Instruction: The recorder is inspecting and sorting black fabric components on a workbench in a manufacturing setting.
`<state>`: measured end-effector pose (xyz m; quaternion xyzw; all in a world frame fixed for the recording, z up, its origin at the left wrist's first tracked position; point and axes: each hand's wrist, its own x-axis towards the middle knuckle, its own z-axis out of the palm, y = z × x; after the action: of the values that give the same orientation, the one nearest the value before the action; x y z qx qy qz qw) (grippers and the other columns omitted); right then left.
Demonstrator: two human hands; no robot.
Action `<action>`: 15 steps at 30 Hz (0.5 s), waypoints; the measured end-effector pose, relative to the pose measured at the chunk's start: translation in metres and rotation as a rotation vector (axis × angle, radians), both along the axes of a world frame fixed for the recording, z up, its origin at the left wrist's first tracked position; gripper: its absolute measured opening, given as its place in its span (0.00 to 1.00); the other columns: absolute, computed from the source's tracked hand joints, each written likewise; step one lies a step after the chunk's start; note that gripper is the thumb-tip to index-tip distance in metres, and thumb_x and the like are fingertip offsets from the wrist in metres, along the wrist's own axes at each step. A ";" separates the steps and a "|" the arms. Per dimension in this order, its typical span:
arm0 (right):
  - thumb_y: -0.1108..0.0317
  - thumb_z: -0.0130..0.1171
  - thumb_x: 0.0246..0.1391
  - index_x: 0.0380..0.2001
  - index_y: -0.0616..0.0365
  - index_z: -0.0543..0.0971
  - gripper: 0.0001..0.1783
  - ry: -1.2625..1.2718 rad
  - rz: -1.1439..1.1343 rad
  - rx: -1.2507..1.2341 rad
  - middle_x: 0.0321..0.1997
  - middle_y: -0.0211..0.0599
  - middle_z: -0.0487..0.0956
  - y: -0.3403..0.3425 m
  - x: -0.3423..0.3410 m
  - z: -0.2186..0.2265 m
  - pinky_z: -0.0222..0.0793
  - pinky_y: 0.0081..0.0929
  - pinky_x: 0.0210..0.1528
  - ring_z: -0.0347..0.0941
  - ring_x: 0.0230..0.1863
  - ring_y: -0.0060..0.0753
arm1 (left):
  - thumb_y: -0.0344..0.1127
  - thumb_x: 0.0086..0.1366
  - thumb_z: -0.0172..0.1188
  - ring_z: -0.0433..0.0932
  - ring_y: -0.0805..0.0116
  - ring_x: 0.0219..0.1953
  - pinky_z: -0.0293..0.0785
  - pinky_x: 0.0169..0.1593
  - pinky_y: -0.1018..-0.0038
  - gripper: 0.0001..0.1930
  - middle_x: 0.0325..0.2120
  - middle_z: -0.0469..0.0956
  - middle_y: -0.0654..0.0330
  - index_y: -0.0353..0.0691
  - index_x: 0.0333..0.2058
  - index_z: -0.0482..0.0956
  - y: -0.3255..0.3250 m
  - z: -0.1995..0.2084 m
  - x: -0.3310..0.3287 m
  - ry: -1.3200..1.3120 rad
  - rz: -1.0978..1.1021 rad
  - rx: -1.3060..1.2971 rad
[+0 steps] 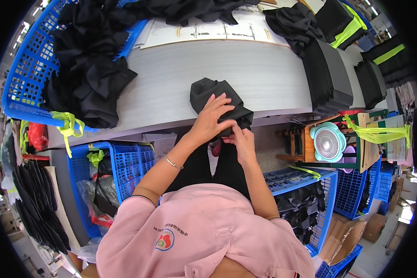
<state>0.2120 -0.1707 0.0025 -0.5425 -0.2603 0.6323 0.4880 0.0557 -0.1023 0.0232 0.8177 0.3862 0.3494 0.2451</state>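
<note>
A crumpled piece of black cloth point(222, 90) lies at the front edge of the grey table, part of it hanging over toward my lap. My left hand point(209, 119) rests on top of this cloth, fingers stretched out and the thumb reaching to the right. Just below the edge, my right hand point(242, 142) is closed in a pinch at the cloth's lower corner, close to the left thumb. The right fingertips are partly hidden. A bracelet point(173, 162) circles my left wrist.
A blue basket point(25, 88) heaped with black cloth point(90, 88) stands at the table's left. Stacked black pieces point(326, 76) stand on the right. White pattern sheets point(208, 34) lie at the back. A turquoise fan point(329, 142) and blue crates point(326, 204) are below right.
</note>
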 end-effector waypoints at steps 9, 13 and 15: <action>0.80 0.58 0.58 0.44 0.64 0.79 0.10 -1.312 -0.091 1.125 0.47 0.46 0.79 -0.026 -0.005 0.061 0.77 0.33 0.47 0.79 0.44 0.47 | 0.34 0.60 0.66 0.66 0.53 0.65 0.55 0.69 0.50 0.11 0.55 0.75 0.59 0.46 0.42 0.86 -0.013 0.046 0.009 -0.063 0.058 0.241; 0.80 0.57 0.58 0.40 0.66 0.77 0.06 -1.069 -0.170 0.829 0.37 0.50 0.81 -0.024 -0.018 0.061 0.77 0.36 0.38 0.81 0.37 0.52 | 0.34 0.56 0.68 0.69 0.58 0.57 0.58 0.63 0.56 0.09 0.53 0.77 0.62 0.49 0.37 0.87 -0.034 0.082 0.015 -0.088 0.128 0.388; 0.77 0.55 0.60 0.42 0.66 0.76 0.08 -1.205 -0.113 0.739 0.32 0.50 0.80 -0.019 -0.004 0.042 0.76 0.41 0.32 0.80 0.31 0.55 | 0.34 0.55 0.68 0.70 0.60 0.52 0.59 0.58 0.59 0.07 0.51 0.77 0.64 0.44 0.34 0.85 -0.047 0.090 0.014 -0.169 0.100 0.293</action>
<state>0.2078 -0.1892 0.0446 -0.6095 -0.6540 0.0661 0.4432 0.0698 -0.1490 0.1136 0.7922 0.3492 0.4812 0.1375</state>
